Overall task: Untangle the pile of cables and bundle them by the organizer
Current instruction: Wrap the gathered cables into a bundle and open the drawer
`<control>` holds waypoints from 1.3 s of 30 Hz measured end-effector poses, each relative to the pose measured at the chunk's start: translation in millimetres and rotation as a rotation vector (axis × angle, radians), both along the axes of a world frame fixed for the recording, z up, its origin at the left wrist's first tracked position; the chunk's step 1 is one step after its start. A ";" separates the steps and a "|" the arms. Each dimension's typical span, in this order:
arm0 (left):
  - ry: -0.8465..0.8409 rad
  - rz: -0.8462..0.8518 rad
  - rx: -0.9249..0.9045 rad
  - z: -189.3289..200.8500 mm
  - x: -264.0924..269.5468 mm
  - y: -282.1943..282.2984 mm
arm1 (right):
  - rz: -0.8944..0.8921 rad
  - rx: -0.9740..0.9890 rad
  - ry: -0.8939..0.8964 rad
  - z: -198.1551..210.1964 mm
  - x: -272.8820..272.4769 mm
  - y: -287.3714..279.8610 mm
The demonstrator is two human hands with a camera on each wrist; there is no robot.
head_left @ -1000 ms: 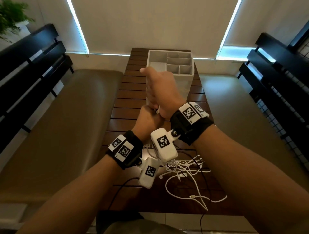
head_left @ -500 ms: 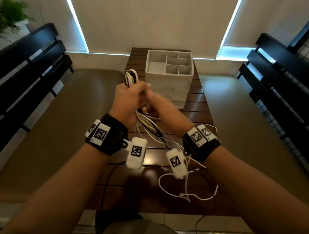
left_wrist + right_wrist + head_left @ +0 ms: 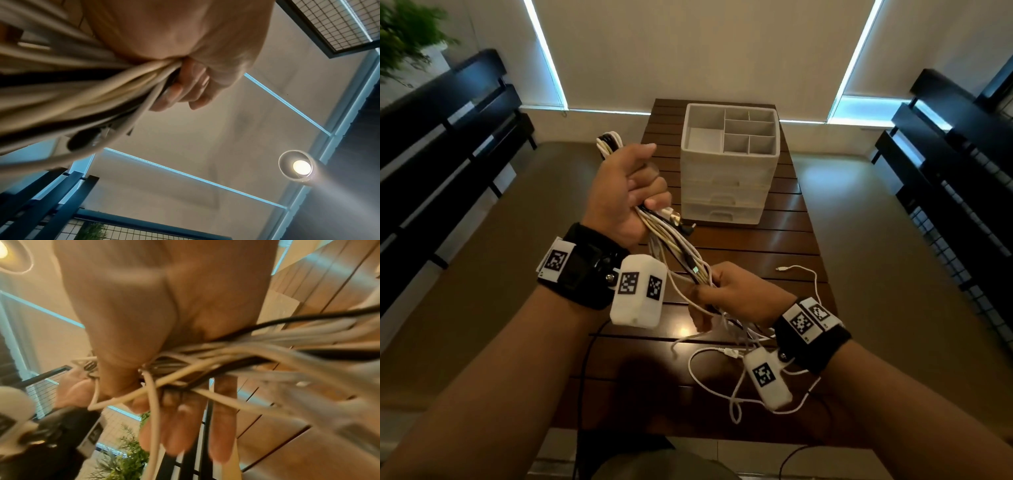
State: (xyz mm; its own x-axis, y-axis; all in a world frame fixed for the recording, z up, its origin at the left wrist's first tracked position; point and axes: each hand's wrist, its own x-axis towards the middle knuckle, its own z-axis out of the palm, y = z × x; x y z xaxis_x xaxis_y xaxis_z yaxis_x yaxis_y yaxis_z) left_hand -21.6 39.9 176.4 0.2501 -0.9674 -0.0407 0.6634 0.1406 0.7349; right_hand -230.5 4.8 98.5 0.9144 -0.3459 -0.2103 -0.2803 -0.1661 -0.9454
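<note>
A bundle of white and black cables (image 3: pixel 674 246) runs between both hands above the dark slatted table (image 3: pixel 774 246). My left hand (image 3: pixel 625 192) grips its upper part, with looped ends sticking out above the fist. My right hand (image 3: pixel 726 291) grips the lower part, nearer to me. In the left wrist view my left hand (image 3: pixel 185 84) has its fingers curled round the bundle (image 3: pixel 82 91). In the right wrist view my right hand (image 3: pixel 174 394) is wrapped round the strands (image 3: pixel 246 350). Loose white tails (image 3: pixel 702 373) trail onto the table. The white organizer (image 3: pixel 729 171) stands beyond the hands.
One white cable end with a connector (image 3: pixel 801 270) lies on the table right of my right hand. A black cable (image 3: pixel 585 377) hangs over the front edge. Tan benches (image 3: pixel 500 257) with black slatted backs flank the table on both sides.
The hands have moved apart. My right hand slid down the bundle toward me, and the left hand stayed up, still holding the looped end.
</note>
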 end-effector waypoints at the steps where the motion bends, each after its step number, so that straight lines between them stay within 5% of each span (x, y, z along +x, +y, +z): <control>1: 0.015 0.003 -0.012 2.3 1.9 -0.2 | 0.008 0.023 -0.011 1.0 1.0 0.0; 7: 0.002 0.056 -0.032 6.4 4.0 0.0 | 0.030 0.459 -0.113 4.0 14.2 3.1; 14: -0.016 0.072 -0.046 17.0 8.4 -4.3 | -0.063 0.107 -0.099 10.4 19.5 18.6; 19: -0.105 0.105 0.036 1.3 5.2 -5.4 | -0.105 -0.330 0.033 12.5 8.0 -10.0; 26: -0.010 0.209 0.126 -10.5 28.5 -3.3 | -0.058 -0.180 0.102 16.0 -24.1 -21.8; 39: -0.199 0.315 0.105 -6.3 19.5 -10.1 | -0.101 -0.629 0.154 84.9 -34.1 -41.3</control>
